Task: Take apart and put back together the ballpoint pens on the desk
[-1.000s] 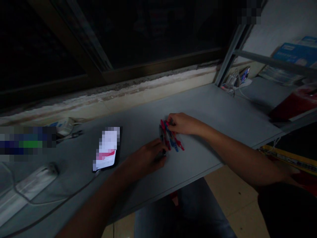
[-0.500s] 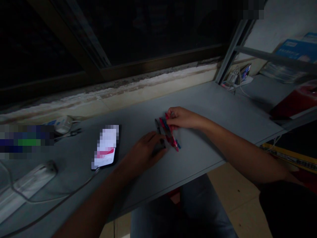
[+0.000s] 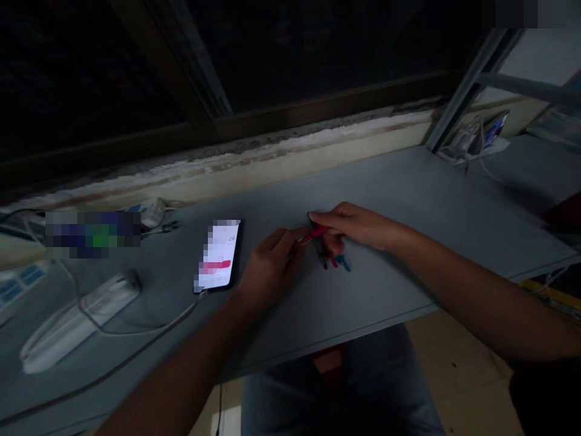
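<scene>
My two hands meet over a small bunch of pens on the grey table. A red pen is lifted off the table and spans between them: my left hand pinches its left end and my right hand grips its right end. Under my right hand lie the other pens, their black, red and blue ends sticking out toward me. The scene is dim.
A lit phone lies left of my left hand with a cable running from it. A white power strip sits further left. Chargers and cables lie at the far right by a metal shelf post. The table edge is close to my knees.
The pens lay fanned on the table under both hands; now a red pen is raised between my hands. The view has shifted so everything sits further right.
</scene>
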{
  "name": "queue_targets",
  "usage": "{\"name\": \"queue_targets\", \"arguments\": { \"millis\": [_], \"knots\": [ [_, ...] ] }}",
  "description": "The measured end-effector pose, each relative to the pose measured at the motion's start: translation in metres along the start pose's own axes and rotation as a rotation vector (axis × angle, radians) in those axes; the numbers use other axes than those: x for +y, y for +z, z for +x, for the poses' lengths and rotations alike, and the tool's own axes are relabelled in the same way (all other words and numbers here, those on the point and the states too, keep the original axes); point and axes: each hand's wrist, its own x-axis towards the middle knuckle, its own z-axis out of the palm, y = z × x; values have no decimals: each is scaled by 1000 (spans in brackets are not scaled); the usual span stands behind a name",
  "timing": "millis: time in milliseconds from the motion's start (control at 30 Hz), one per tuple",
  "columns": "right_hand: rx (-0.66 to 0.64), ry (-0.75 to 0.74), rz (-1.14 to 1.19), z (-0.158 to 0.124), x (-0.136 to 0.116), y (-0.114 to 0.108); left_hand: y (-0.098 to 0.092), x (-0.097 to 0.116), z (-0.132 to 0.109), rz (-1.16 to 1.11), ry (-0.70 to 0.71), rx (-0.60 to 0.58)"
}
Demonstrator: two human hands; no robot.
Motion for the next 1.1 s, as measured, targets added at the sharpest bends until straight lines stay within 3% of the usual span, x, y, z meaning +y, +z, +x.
{"name": "queue_targets", "arguments": {
  "millis": [100,233,433,667,867,967,1100],
  "knots": [
    [120,-18,6,1,0,1,-4,0,2,52,32,8],
    [292,-76,43,5,3,5,-5,4,3,82,-50,-28],
    [155,-48,2,5,10,10,-3,9,4,-31,-167,-184],
    [-67,-177,-72,-3,4,-4,-10,22,7,-462,-283,-313],
    [-151,-257,-61,-11,-7,-12,-13,15,7,-689,-412,-390],
    [-112,-244,-56,-9,-7,-18,-12,10,8,-653,-425,-362],
    [-18,-164,-191,-3,1,-26,-9,9,10,-427,-363,-293]
  ]
}}
